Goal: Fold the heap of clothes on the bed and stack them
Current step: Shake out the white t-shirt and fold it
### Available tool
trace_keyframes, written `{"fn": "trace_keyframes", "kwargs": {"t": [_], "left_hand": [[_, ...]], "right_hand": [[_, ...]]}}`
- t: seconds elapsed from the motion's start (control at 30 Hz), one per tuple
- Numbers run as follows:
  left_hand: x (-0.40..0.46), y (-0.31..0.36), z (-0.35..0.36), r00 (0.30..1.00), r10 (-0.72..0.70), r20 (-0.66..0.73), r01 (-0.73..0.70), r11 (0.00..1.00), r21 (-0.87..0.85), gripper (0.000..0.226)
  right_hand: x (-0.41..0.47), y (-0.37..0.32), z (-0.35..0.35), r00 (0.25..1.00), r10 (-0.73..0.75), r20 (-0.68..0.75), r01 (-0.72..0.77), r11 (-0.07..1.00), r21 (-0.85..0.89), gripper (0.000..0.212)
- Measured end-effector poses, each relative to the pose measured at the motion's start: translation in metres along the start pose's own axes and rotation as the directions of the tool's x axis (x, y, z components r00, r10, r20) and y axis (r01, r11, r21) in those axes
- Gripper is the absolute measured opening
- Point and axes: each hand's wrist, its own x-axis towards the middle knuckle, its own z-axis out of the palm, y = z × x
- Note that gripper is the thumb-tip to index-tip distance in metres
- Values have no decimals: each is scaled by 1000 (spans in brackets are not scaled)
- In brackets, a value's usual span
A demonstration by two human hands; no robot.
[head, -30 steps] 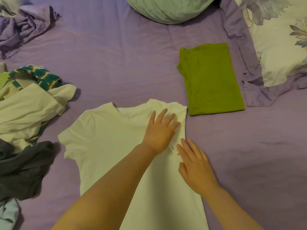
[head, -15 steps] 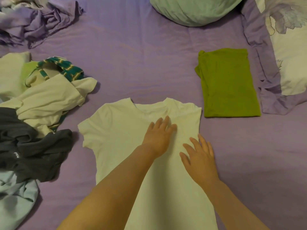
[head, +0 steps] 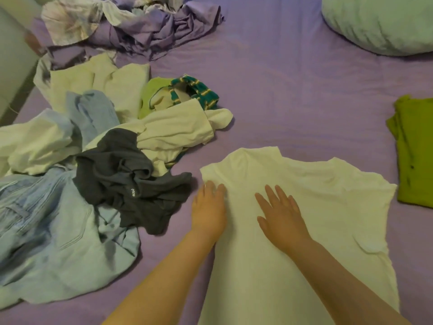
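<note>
White T-shirt [head: 316, 207] lies flat on the bed [head: 293, 102]; my left hand [head: 208, 207] rests open at its sleeve edge, my right hand [head: 281, 214] presses flat, fingers straight.

T-shirt [head: 316, 207] lies flat mid-bed [head: 293, 95]; clothes heap [head: 93, 172] at its left, folded shirt [head: 414, 151] right, pillow [head: 379, 22] behind.
</note>
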Motion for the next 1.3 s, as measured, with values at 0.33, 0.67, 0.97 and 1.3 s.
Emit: {"fn": "trace_keyframes", "kwargs": {"t": [0.33,0.67,0.97,1.3], "left_hand": [[24,-13,12,977,-207,-42,166,875,-455,67],[18,11,-5,991,-18,-131,-64,801,-595,61],[0,40,-2,877,466,-119,-479,826,-297,41],[47,36,17,913,376,160,-406,878,254,58]], "right_hand": [[100,-40,-9,990,21,140,-3,992,-126,60],[86,-21,-31,999,33,42,-37,996,87,59],[21,57,-1,992,101,-77,-106,992,-67,50],[31,31,18,973,-28,-228,13,998,-69,37]]}}
